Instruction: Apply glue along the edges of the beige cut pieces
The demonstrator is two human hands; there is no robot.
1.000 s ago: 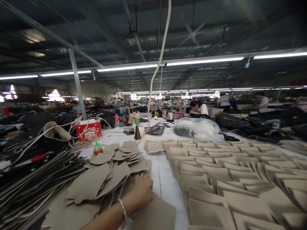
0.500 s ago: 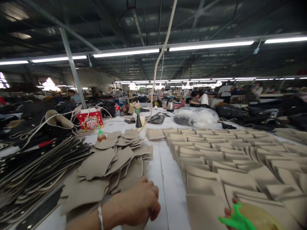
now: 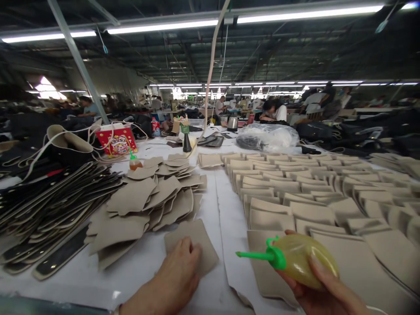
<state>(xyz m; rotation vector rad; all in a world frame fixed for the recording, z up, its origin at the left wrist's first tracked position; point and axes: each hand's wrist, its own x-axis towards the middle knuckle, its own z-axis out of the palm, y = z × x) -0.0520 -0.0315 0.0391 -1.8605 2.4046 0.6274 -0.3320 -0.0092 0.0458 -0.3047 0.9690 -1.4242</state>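
Note:
My left hand (image 3: 183, 267) is closed over a beige leather piece (image 3: 205, 245) lying on the white table cover, fingers curled onto its surface. My right hand (image 3: 315, 288) is wrapped round a squeeze bottle (image 3: 306, 258) of yellowish liquid. The bottle is tipped on its side, and its long green nozzle (image 3: 252, 255) points left above the table, apart from the piece in my left hand. Just beyond that hand lies a loose heap of similar pieces (image 3: 131, 197). Rows of overlapping beige pieces (image 3: 315, 212) spread across the right side, partly hidden behind the bottle.
Long black strips (image 3: 62, 210) are piled at the left. A small green-tipped bottle (image 3: 134, 162) and a red box (image 3: 115, 141) stand beyond the heap. Farther back are a black cone (image 3: 187, 143), a clear plastic bag (image 3: 267, 138) and a kettle (image 3: 232, 123). A cable hangs down mid-table.
My left hand has drawn a leather piece clear of the heap and nearer to me. My right hand has come up and inward with the bottle, its nozzle now pointing left. The view has tilted down.

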